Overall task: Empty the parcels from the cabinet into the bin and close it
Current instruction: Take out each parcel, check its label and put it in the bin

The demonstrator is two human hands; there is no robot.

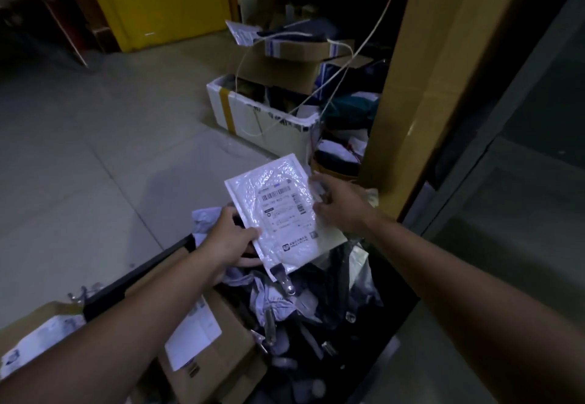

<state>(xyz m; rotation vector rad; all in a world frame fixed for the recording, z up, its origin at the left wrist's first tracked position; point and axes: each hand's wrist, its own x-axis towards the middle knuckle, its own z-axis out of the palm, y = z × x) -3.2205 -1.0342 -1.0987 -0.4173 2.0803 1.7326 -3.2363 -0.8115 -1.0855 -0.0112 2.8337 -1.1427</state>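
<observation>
A person holds a white padded envelope [278, 210] with a printed barcode label facing up, just above an open dark bin [142, 274]. The left hand [229, 239] grips the envelope's lower left edge, thumb on top and the fingers [250, 261] curled under it. The right hand [340, 205] meets the envelope's right edge, where its fingers pinch it, though that spot is blurred. The bin is heaped with parcels [285, 305], mostly crumpled grey and dark bags, and a flat cardboard box [218, 359] with a white label lies at its left side. Beyond the envelope, a white foam box [262, 118] with a strip of yellow tape stands on the tiled floor [79, 150], stuffed with cardboard boxes, and a pale cord [364, 49] hangs across it. A tall tan panel [421, 87] rises just beside the right hand.
</observation>
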